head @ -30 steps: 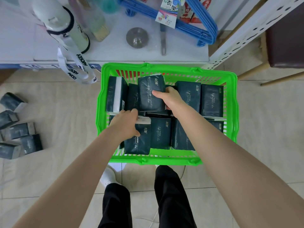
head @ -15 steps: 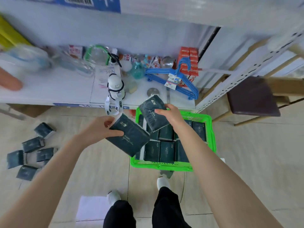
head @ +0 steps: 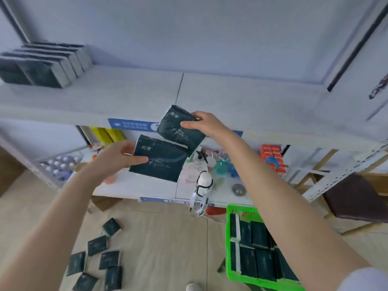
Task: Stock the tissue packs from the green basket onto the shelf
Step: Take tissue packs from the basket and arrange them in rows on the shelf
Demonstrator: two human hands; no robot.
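Your wide white upper shelf board (head: 231, 97) is the target. Well below its front edge, off to the right, the green plastic basket (head: 230, 244) holds plenty more packs, so I'd say you're nowhere near done. At the shelf's far left end stands an upright row of dark teal tissue packs (head: 42, 66). Under that end, loose dark packs on the floor (head: 100, 261) lie scattered.

Your right hand (head: 207, 124) pinches a crumpled dark tissue pack (head: 178, 129) right at the shelf's front edge. Your left hand (head: 117, 158) grips a flat dark tissue pack (head: 161, 162) just below that edge. The two packs overlap at a corner, so one may nudge the other loose. A soft wrapper held by its edge could also catch the shelf's lip and drop, perhaps onto the white strapped bottle (head: 203, 183) underneath.
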